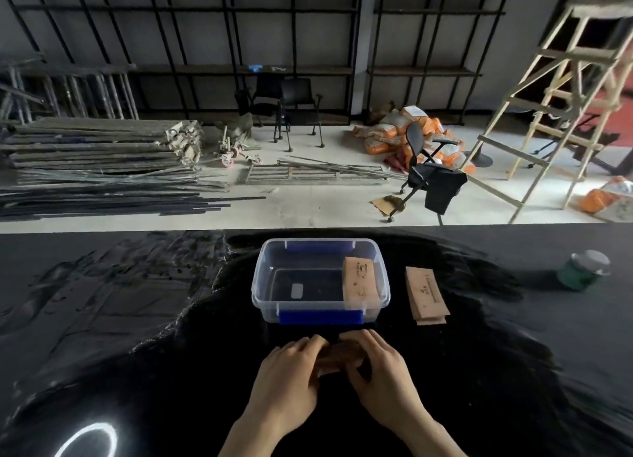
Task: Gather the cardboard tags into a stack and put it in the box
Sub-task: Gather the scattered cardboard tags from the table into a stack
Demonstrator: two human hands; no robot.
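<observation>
Both hands, left hand [291, 367] and right hand [380, 364], close around a small brown cardboard tag stack [337, 354], mostly hidden by fingers, just before the clear plastic box with blue latches [320, 316]; more tags [426, 297] lie right, black tabletop [137, 319] open leftward.

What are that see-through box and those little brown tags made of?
The box looks like clear, glossy plastic: the dark table shows through its walls, and it has blue clips. The tags inside it and beside it look like matte brown cardboard, flat and printed.
</observation>
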